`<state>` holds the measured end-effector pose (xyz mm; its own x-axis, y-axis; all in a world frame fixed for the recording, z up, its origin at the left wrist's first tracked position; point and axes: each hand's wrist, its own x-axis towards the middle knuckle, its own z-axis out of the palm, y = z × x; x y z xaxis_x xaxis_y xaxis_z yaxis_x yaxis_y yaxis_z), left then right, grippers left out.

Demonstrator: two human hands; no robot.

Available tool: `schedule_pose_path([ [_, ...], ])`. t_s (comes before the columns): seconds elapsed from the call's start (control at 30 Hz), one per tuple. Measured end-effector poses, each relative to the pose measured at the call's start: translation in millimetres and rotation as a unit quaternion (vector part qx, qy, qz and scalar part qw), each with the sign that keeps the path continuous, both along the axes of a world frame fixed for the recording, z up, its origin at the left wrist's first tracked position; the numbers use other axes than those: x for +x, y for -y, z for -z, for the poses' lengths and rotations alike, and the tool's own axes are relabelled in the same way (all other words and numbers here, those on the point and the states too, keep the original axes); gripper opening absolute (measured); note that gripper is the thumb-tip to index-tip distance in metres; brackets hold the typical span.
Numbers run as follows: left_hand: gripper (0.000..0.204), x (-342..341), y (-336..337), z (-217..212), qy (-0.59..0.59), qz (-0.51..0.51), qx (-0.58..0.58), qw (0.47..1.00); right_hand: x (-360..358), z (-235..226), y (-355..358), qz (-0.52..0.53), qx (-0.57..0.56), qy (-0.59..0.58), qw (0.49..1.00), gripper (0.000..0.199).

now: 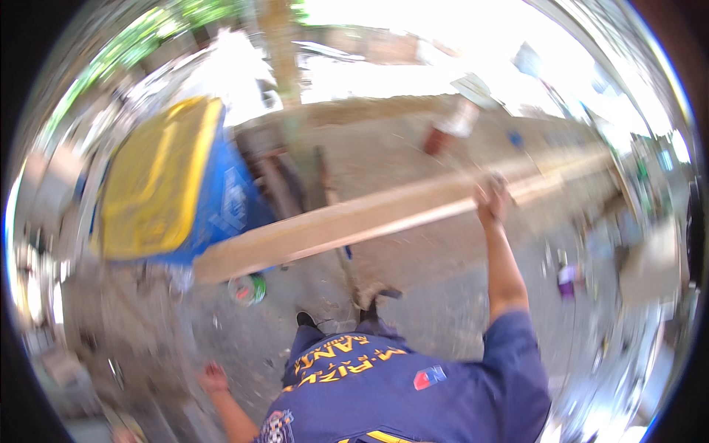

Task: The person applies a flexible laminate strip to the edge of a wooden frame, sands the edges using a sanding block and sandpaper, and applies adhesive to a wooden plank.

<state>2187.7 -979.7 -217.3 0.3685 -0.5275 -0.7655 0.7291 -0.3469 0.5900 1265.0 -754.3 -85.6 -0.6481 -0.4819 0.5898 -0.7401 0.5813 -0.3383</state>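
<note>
A long pale wooden plank [347,221] stretches across the middle of the view, from near the blue bin up toward the far right. My right arm reaches forward, and my right hand [493,201] is closed on the plank, right of its middle. Motion blur softens the fingers there. Low on the left, away from the plank, my left hand [214,378] hangs beside my body. It holds nothing that I can see, and its blurred fingers look loosely apart.
At the left stands a large blue bin [233,199] with a yellow lid [159,177]. A green-and-white round can [247,289] lies on the floor below the plank's near end. Beyond are a post [279,59] and a dark red container [434,140]. A purple object [566,280] is at right.
</note>
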Motion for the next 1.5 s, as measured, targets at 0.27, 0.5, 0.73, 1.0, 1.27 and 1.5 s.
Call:
schedule_pose_path([
  [0.27,0.083,29,178,-53,0.635,0.188,-0.124,0.739,194,56,-37,0.083,0.027,-0.053,0.995,0.055],
  [0.5,0.106,14,326,-167,0.792,0.186,-0.016,0.581,358,18,45,-0.002,0.067,0.006,0.998,0.048],
  [0.73,0.069,54,389,-157,0.698,0.325,-0.05,0.636,421,-54,134,-0.113,0.031,-0.01,0.993,0.037],
  [1.0,0.033,23,236,-189,0.58,0.141,-0.275,0.754,552,-77,247,-0.406,0.009,0.296,0.865,0.035],
  [1.27,0.048,-10,33,-100,0.546,0.13,-0.395,0.727,685,-123,396,-0.504,0.067,0.803,0.312,0.059],
  [1.5,0.061,2,-43,0,0.653,0.256,-0.163,0.694,715,-169,399,-0.487,0.045,0.854,0.175,0.05],
])
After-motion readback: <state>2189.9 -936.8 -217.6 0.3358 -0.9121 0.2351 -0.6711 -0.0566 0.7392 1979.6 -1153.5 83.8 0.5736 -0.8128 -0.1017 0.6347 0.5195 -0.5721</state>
